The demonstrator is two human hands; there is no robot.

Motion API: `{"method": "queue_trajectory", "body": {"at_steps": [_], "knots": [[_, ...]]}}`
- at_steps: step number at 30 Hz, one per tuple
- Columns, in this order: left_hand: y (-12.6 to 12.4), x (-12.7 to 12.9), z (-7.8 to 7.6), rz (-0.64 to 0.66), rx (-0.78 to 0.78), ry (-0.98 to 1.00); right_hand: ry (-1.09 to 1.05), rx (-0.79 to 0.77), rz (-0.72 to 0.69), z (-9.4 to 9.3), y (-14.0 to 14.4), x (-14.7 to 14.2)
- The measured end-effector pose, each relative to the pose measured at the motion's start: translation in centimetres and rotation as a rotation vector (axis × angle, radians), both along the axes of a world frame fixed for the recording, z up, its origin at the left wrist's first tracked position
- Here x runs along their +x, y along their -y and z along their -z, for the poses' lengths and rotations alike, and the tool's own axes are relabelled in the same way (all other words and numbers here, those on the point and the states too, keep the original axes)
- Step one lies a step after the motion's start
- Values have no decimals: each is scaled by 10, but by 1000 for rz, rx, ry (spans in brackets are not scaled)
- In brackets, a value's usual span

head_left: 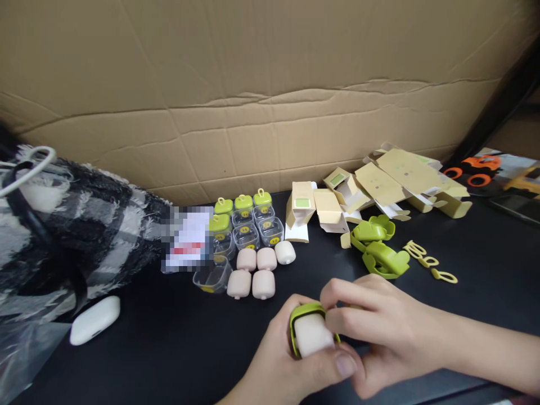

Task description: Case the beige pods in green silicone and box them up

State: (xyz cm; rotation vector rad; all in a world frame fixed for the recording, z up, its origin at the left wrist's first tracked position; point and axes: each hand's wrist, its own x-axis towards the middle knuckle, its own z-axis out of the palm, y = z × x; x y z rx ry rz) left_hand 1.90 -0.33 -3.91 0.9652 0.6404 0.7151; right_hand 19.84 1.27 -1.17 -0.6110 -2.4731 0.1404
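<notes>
Both hands meet low at the near edge of the tabletop [169,349]. With my left hand [282,365] I cup the pale pink block [313,335] from below, thumb clamped across its front so it cannot slide, and my right hand [379,332] pinches the green cap [304,311] that sits around its top (fingers closed on the rim, I think, though they hide the far side). I hold it clear of the surface so both hands can turn freely. Just beyond lie five more pink blocks [257,270] in a tight cluster, open black surface between them and me. Green clips [379,247] lie near on the right, clear lidded jars [247,222] behind the blocks, folded cartons [379,185] against the cardboard wall [270,84]. A white case [95,319] sits well apart at left.
</notes>
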Motion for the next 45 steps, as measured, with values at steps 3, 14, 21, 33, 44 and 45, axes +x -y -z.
{"method": "queue_trajectory", "body": {"at_steps": [3,14,21,33,44,45], "knots": [[1,0,3,4,14,26,-16,-12,-20,1,0,0],[1,-1,3,16,7,36,20,222,-14,6,5,-3],[1,3,6,6,-165,24,-26,-20,-20,7,3,-7],[-3,-3,23,95,-71,189,-147,-627,63,4,1,-3],[-11,0,23,172,-184,151,-245,-381,195,-33,-53,-13],[-11,0,23,169,-186,151,-149,-305,205,-38,-69,-18]]}}
